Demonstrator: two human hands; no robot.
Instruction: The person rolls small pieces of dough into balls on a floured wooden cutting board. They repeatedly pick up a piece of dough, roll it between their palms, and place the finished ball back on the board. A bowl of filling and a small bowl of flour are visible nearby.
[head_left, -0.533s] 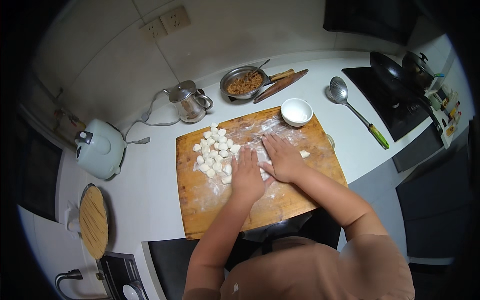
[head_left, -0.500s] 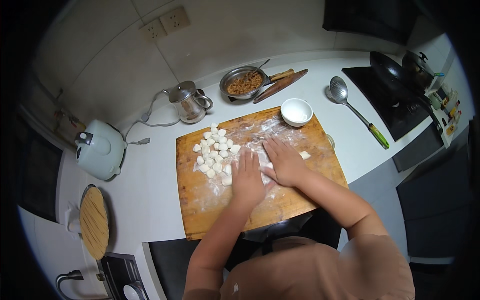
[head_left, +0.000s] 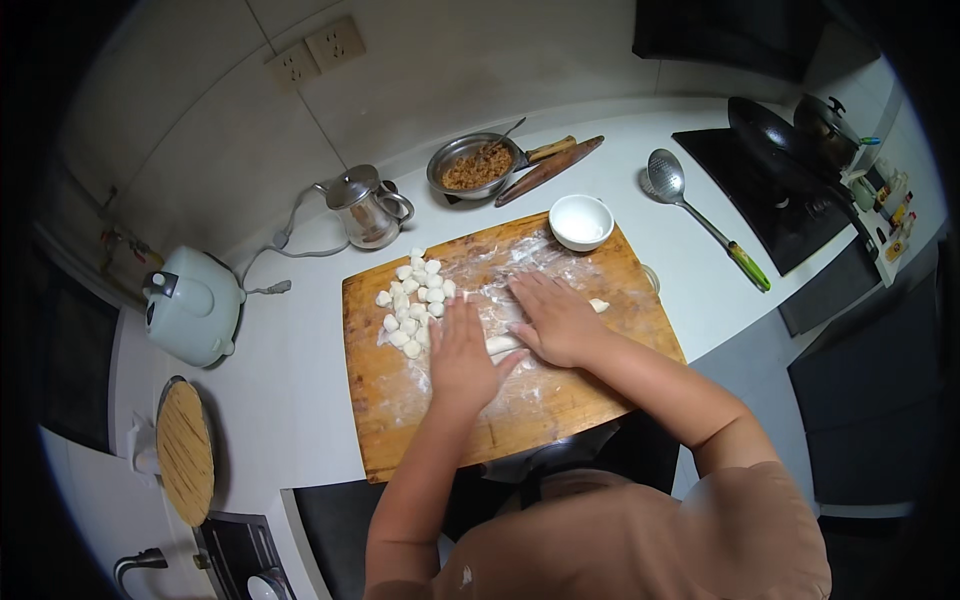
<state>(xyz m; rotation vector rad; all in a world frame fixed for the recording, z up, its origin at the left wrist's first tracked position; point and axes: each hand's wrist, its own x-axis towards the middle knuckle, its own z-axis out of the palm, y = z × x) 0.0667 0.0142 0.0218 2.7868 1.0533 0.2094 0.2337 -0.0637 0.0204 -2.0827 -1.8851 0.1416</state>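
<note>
A rope of white dough (head_left: 502, 344) lies across the floured wooden board (head_left: 400, 440). My left hand (head_left: 462, 355) rests flat over its left part with fingers stretched out. Over the right part lies my right hand (head_left: 555, 322), also open and palm down, and one end of dough (head_left: 599, 305) pokes out to the right of it. Most of the rope is hidden under both hands. Several small dough pieces (head_left: 412, 305) sit in a cluster on the board just left of and beyond my left hand.
A white bowl (head_left: 581, 222) stands on the board's far right corner. Behind are a pan of brown filling (head_left: 478, 170), a wooden rolling pin (head_left: 550, 172) and a metal kettle (head_left: 368, 206). A slotted ladle (head_left: 700, 212) lies right, near the black hob (head_left: 745, 190).
My hands have moved apart, the left one shifting leftward, and more of the dough rope shows between them. The whole view has shifted slightly.
</note>
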